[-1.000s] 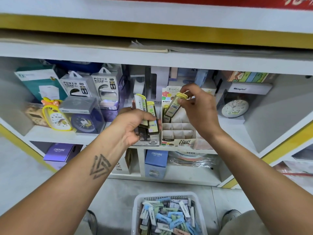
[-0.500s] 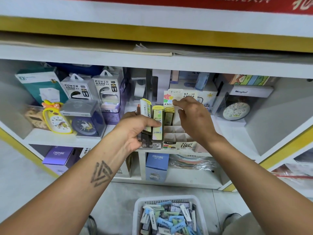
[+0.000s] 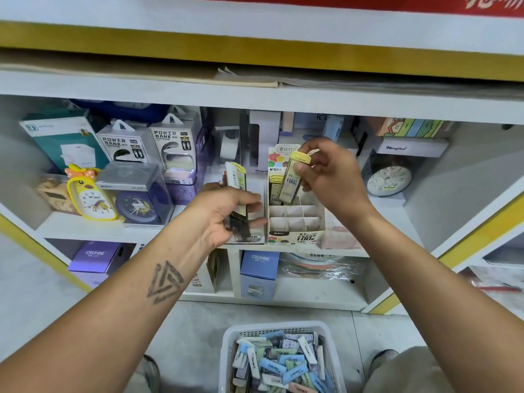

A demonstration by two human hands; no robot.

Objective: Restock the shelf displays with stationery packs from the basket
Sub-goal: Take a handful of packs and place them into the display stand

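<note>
R hand (image 3: 330,177) holds pack (image 3: 292,177) over "M&G" box (image 3: 295,222).

Bright, even light falls from above; shadows deepen inside the shelf (image 3: 255,89) recess. Wide-angle bending curves edges at three and nine o'clock. Slight softness throughout.

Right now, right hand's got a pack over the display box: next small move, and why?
Probably lower the yellow-capped pack pinched in the right hand into an empty slot of the display box: it hangs tilted just above the dividers, and the left hand holds more packs.
</note>
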